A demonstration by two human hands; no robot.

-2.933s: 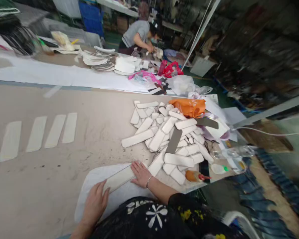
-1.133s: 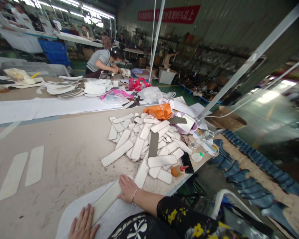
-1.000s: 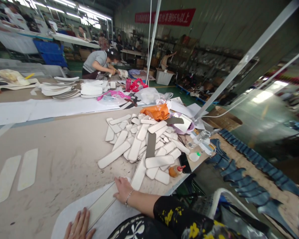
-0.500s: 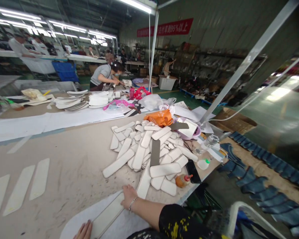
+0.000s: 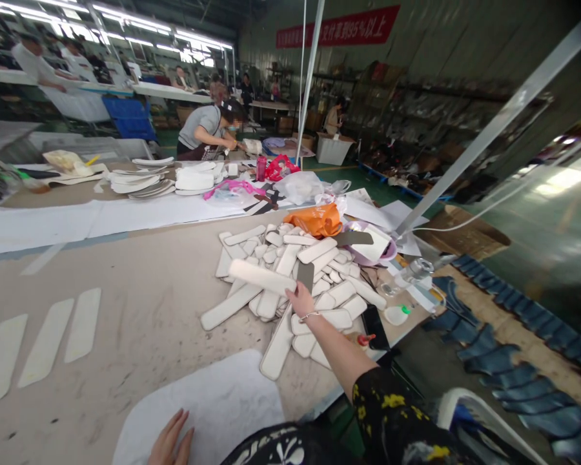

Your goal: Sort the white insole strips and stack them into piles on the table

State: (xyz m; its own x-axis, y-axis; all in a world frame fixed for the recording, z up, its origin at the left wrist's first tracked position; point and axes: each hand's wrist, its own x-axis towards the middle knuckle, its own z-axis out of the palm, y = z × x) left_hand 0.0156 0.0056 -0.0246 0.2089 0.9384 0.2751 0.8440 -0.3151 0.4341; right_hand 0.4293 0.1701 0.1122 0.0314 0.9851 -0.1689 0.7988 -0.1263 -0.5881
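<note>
The right hand (image 5: pixel 301 300) is closed on one end of a white strip (image 5: pixel 261 276), holding it over the pile of white pieces (image 5: pixel 271 300). The left hand (image 5: pixel 173 439), cut off by the lower edge, has its fingers loosely spread on the white sheet (image 5: pixel 217 403), gripping nothing visible. Half a second ago the strip lay on that sheet, under both hands; the dark grey piece (image 5: pixel 305 274) is now partly hidden behind it.

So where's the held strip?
Near the centre of the head view: the right hand holds the white strip by its right end over the pile of white pieces, just left of a dark grey piece.
</note>
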